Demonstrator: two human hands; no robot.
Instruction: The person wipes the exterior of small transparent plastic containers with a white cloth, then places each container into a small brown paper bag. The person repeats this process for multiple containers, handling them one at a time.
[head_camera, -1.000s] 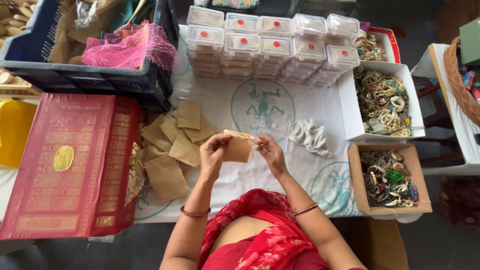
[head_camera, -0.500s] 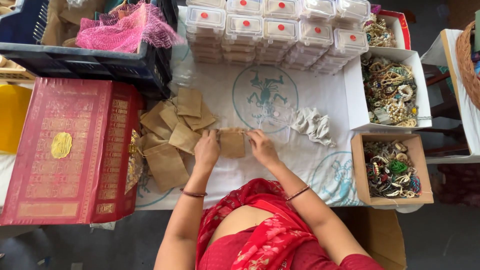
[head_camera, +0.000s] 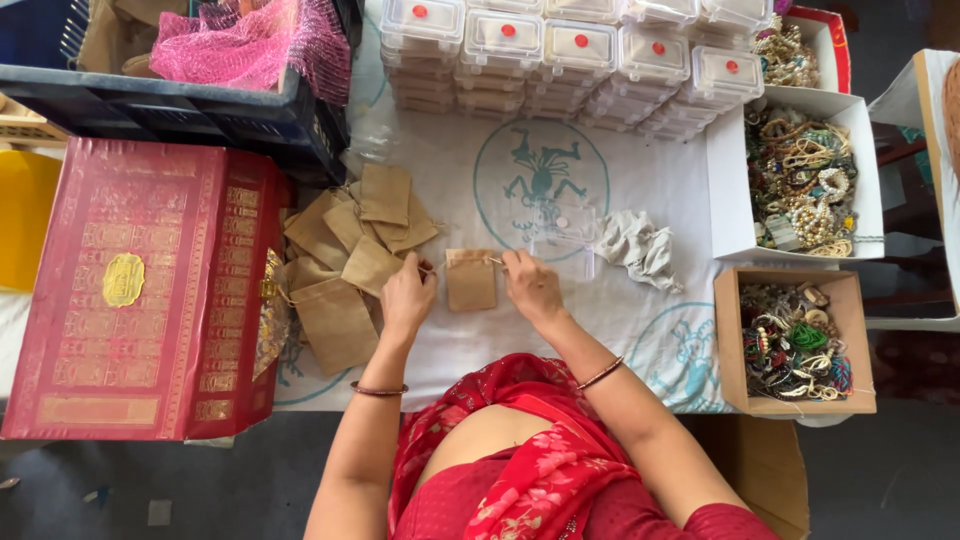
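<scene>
A small tan drawstring pouch (head_camera: 470, 282) lies flat on the white printed cloth (head_camera: 480, 340) in front of me. My left hand (head_camera: 407, 297) pinches the drawstring at the pouch's upper left corner. My right hand (head_camera: 531, 285) pinches the string at the upper right corner. Both strings are drawn outward and the pouch mouth looks gathered. A heap of several similar tan pouches (head_camera: 345, 265) lies just left of my left hand.
A red and gold ornate box (head_camera: 140, 290) stands at the left. Stacked clear plastic boxes (head_camera: 570, 55) line the far side. A crumpled white cloth (head_camera: 640, 245) lies right of the pouch. A white box (head_camera: 800, 175) and a brown box (head_camera: 795, 340) hold jewellery. A dark crate (head_camera: 180, 95) holds pink netting.
The pouch was held up between both hands; it has come down flat onto the cloth, and my hands have moved apart, pulling its drawstrings sideways.
</scene>
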